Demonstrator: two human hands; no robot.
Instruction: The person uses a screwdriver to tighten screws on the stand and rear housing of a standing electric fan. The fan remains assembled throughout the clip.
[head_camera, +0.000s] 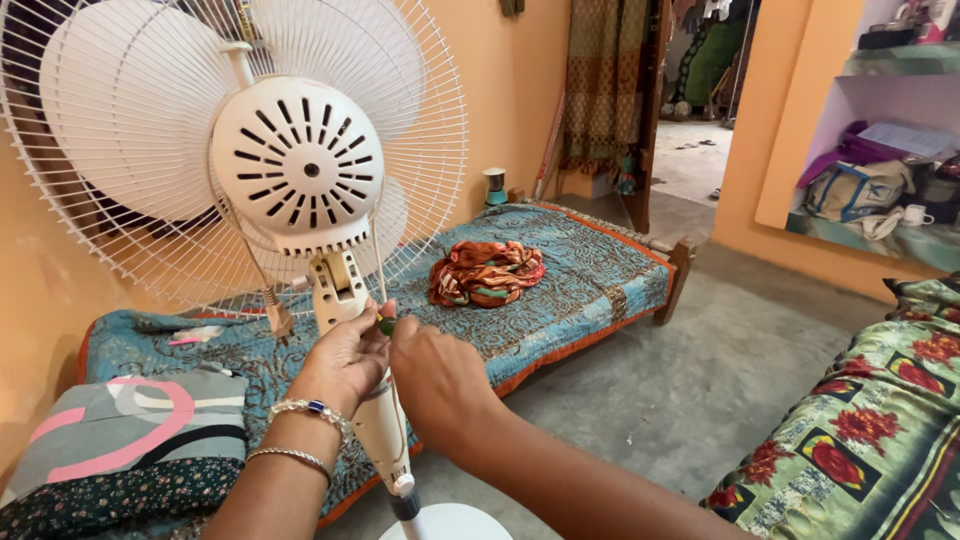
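A white pedestal fan (300, 165) stands right in front of me, seen from behind, with its wire guard and round vented motor housing. My left hand (345, 355), with bangles on the wrist, rests against the cream neck of the fan just under the motor. My right hand (435, 375) meets it there. Between the fingertips of both hands sits a small dark green thing (387, 325), too small to identify. The fan's pole (385, 430) runs down to a white round base (450, 522).
A low bed with a blue patterned cover (590, 270) lies behind the fan, with a bundled orange cloth (487, 272) on it and a grey-pink pillow (120, 430) at the left. A floral-covered bed (880, 430) is at the right. Grey floor lies between, wall shelves at the far right.
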